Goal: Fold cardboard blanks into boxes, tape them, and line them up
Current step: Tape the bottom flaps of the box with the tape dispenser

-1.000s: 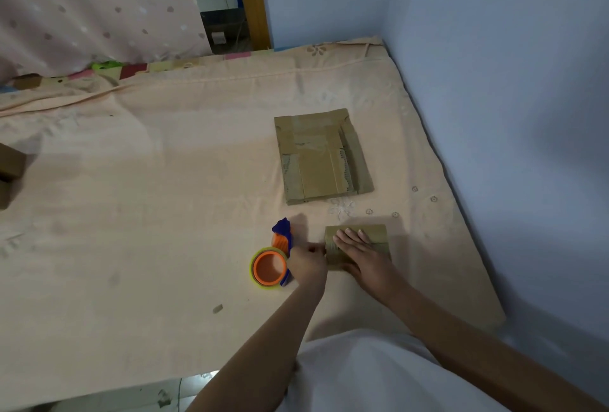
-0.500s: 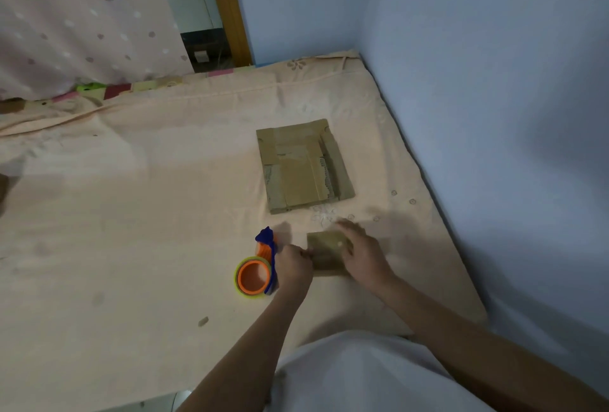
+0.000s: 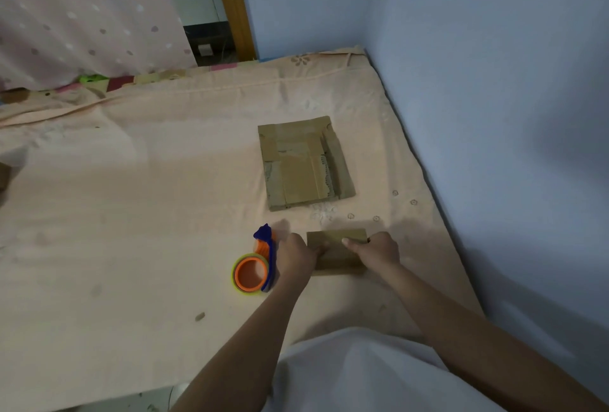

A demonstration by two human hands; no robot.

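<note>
A small brown cardboard box [image 3: 336, 255] lies on the peach bedsheet [image 3: 131, 214] between my hands. My left hand [image 3: 295, 258] grips its left end with curled fingers. My right hand [image 3: 375, 251] grips its right end, thumb stretched across the top. A flat stack of taped cardboard blanks [image 3: 304, 162] lies just beyond the box. An orange and blue tape dispenser [image 3: 255, 268] rests on the sheet right beside my left hand.
A blue wall [image 3: 494, 115] runs close along the right side of the bed. A spotted curtain [image 3: 82, 16] and a wooden door frame [image 3: 235, 6] stand at the far side. A brown box edge [image 3: 4, 174] shows at the far left.
My right hand, which lay flat on top of the small box, now holds its right end. The left hand stays at the left end. The camera view shifted.
</note>
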